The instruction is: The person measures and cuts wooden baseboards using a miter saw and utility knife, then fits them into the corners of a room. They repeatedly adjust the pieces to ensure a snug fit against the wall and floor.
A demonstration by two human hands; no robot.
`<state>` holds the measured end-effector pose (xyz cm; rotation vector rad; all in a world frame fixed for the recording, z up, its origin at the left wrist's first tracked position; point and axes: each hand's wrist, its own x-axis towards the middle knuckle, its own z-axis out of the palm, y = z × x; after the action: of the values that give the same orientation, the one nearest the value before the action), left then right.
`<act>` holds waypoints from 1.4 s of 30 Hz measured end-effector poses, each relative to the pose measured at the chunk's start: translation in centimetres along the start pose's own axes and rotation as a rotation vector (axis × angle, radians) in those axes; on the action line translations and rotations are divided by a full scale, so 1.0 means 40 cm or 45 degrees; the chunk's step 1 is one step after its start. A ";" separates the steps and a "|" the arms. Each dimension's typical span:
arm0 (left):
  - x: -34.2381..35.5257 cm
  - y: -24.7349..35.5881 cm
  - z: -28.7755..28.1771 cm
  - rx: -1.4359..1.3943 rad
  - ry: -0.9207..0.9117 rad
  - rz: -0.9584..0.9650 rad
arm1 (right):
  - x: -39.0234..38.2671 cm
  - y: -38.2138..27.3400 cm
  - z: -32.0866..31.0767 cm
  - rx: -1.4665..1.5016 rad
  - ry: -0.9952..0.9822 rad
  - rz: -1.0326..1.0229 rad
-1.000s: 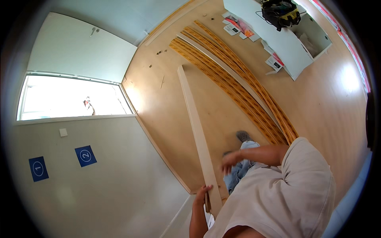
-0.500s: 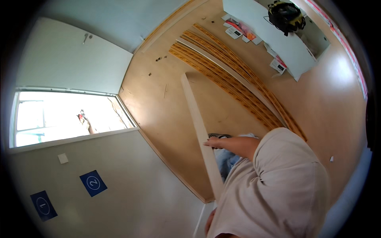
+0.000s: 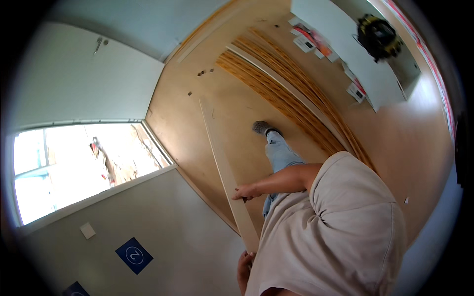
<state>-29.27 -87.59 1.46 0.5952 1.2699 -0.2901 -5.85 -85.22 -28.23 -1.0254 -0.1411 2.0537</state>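
A long, narrow pale board runs from beside my torso out over the floor, its far end pointing away from me. My right hand is closed on the board's right edge, partway along it, with the arm stretched across my body. Close to my body, my left hand grips the near end, its fingers curled at the board's edge. My shirt hides part of that hand and the very end of the board.
Several long orange-brown strips lie bundled on the brown floor. Beyond them are a white panel, small packets and a black-and-yellow bag. A grey wall with a bright window stands left. My shoe is ahead.
The board has swung left, toward the wall, with both hands on it. My right hand has moved left and nearer. My left hand shows more, and one leg now reaches forward.
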 end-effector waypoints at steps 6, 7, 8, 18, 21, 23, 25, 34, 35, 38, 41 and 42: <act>0.009 0.201 0.148 -0.034 0.179 0.072 | -0.006 -0.275 -0.021 -0.107 -0.035 0.026; 0.024 0.200 0.130 -0.038 0.159 0.045 | 0.002 -0.302 -0.021 -0.140 -0.067 0.062; 0.076 0.163 0.082 -0.028 0.069 -0.033 | 0.006 -0.338 -0.027 -0.181 -0.102 0.103; 0.170 0.382 0.128 -0.423 0.106 0.126 | 0.201 -0.618 -0.031 -0.460 -0.216 0.318; 0.241 0.444 0.069 -0.467 0.132 0.160 | 0.315 -0.742 0.009 -0.509 -0.233 0.356; 0.294 0.498 0.017 -0.460 0.168 0.244 | 0.369 -0.846 0.065 -0.530 -0.273 0.381; 0.352 0.586 -0.045 -0.386 0.224 0.378 | 0.468 -0.954 0.108 -0.558 -0.271 0.378; 0.299 1.057 -0.276 -0.421 0.394 0.528 | 0.789 -1.328 0.291 -0.541 -0.352 0.339; 0.296 1.108 -0.305 -0.371 0.434 0.512 | 0.802 -1.362 0.322 -0.475 -0.362 0.361; 0.343 1.201 -0.375 -0.243 0.616 0.475 | 0.825 -1.436 0.373 -0.303 -0.453 0.550; 0.366 1.368 -0.446 -0.039 0.727 0.462 | 0.946 -1.516 0.349 -0.302 -0.565 0.640; 0.379 1.433 -0.462 -0.056 0.739 0.462 | 1.002 -1.565 0.336 -0.320 -0.619 0.650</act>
<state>-10.13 -28.59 -1.44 0.8947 1.6801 0.2321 10.05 -12.13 -17.56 -0.7310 -0.4329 2.7871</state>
